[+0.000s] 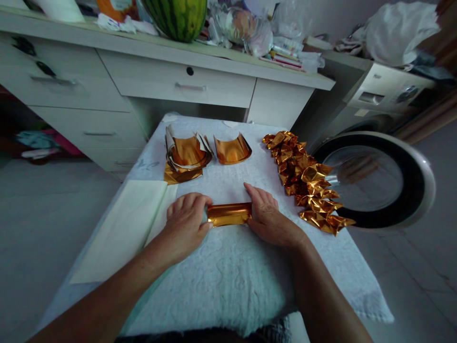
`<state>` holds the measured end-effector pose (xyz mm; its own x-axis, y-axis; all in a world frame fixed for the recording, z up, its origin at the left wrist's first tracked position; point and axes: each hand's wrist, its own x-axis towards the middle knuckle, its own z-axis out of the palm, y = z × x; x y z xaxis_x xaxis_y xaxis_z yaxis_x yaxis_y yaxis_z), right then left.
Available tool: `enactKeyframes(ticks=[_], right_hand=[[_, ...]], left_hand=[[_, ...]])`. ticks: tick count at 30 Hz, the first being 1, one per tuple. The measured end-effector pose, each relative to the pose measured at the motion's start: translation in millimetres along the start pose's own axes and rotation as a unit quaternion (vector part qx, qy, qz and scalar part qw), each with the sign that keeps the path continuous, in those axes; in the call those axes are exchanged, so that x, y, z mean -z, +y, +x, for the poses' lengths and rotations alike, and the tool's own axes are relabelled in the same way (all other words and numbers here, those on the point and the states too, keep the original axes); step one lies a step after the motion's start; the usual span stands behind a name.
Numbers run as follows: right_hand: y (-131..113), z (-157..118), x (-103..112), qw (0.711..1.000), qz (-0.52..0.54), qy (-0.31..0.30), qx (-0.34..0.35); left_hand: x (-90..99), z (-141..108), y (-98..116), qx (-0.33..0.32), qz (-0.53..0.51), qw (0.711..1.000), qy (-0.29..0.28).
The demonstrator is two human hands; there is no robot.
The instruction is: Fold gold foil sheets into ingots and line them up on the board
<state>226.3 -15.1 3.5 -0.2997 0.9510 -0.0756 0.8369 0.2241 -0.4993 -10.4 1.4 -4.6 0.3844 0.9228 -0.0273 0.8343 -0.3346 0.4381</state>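
A sheet of gold foil paper [230,214], curled into a short roll or trough, lies crosswise on the cloth-covered table. My left hand [189,214] is closed on its left end, thumb at the near edge and fingers bent over the far side. At the right end my right hand [264,212] grips it between thumb and fingers, the index finger pointing forward. Beyond my hands is a single curved gold foil sheet [233,150]. To its left sits a stack of curved foil sheets [187,152] with pale backs. Folded gold foil pieces [296,171] form a long row on the right.
White paper or cloth [121,228] lies along the table's left side. Behind stands a white drawer cabinet [182,85] bearing a watermelon [174,19] and plastic bags. The open round door [374,178] of a washing machine [378,95] reaches near the table's right edge.
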Motion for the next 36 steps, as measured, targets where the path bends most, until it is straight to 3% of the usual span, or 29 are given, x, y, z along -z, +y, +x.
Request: enactKeyframes(ticks=[10, 16, 20, 24, 29, 36], right_hand=[[0.1, 1.8, 1.9, 0.997, 0.051, 0.063, 0.016], [4.0, 4.5, 0.0, 0.997, 0.051, 0.053, 0.022], [6.7, 6.1, 0.7, 0.991, 0.092, 0.087, 0.043], [7.7, 6.8, 1.4, 0.978, 0.153, 0.126, 0.071], [4.9, 4.9, 0.2, 0.962, 0.249, 0.110, 0.037], [1.6, 7.7, -1.9, 0.903, 0.421, 0.084, 0.006]], left_hand=[[-6.3, 1.5, -6.4, -0.030, -0.013, 0.999, 0.031], [-6.9, 2.8, -9.5, -0.047, -0.021, 0.998, 0.039], [-2.0, 5.1, -8.8, -0.045, -0.061, 0.996, 0.044], [6.0, 7.1, -5.7, -0.057, -0.126, 0.989, 0.055], [12.3, 5.2, -1.2, -0.020, -0.205, 0.978, 0.032], [10.2, 3.8, -0.8, 0.004, -0.320, 0.945, 0.071]])
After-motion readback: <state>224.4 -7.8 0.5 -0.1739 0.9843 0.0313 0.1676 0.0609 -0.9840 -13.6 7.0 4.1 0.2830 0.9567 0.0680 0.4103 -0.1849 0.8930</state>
